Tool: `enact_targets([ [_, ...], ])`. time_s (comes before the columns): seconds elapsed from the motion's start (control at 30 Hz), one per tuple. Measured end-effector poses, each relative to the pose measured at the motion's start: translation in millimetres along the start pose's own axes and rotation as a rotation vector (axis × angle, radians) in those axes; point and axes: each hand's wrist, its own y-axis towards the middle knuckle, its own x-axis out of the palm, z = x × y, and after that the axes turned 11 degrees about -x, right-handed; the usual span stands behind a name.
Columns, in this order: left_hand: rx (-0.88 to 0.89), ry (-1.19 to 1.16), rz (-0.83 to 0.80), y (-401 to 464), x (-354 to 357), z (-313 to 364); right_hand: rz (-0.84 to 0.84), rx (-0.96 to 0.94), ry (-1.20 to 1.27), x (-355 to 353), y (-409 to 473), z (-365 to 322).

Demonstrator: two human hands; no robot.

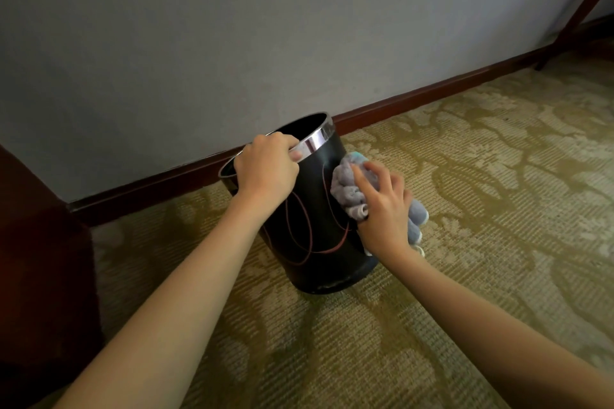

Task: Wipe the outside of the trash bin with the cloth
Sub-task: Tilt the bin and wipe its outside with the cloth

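A black trash bin [315, 236] with a chrome rim band and thin red curved lines stands on the carpet, tilted to the left. My left hand [265, 169] grips its rim on the near side, fingers curled over the chrome band. My right hand [382, 206] presses a bunched grey-blue cloth [349, 186] against the bin's right outer wall. Part of the cloth hangs out behind my palm toward the floor. The bin's far side is hidden.
Patterned olive carpet [465, 209] spreads to the right and toward me. A grey wall with a dark red skirting board [432, 96] runs just behind the bin. Dark wooden furniture [40, 276] stands at the left, and a wooden leg [578, 10] slants at the top right.
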Motion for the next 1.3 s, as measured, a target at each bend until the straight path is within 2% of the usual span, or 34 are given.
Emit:
enact_targets([
  [0.27, -0.123, -0.119, -0.019, 15.3, -8.6, -23.5, -0.198, -0.104, -0.089, 3.9, -55.2, 27.2],
  [0.53, -0.107, -0.130, 0.008, 1.8, -8.5, -26.5, -0.312, 0.027, -0.123, 4.9, -57.9, 26.2],
  [0.63, -0.097, -0.128, 0.000, -5.7, -7.6, -19.5, -0.272, 0.060, -0.093, 1.8, -43.8, 22.4],
  [0.87, 0.021, -0.057, -0.034, -23.9, 2.8, 7.1, 0.031, 0.022, 0.052, -16.8, 15.9, -3.8],
  [1.07, 0.049, -0.071, -0.070, -25.4, 1.7, 9.4, 0.046, -0.097, 0.013, -16.2, -4.3, 6.2],
  [1.2, 0.046, -0.084, -0.069, -21.7, 0.7, 9.1, -0.101, -0.208, -0.083, -14.6, -37.5, 26.6],
  [1.3, 0.013, -0.094, -0.086, -17.5, -2.0, 8.6, -0.229, -0.212, -0.161, -12.5, -63.7, 41.9],
])
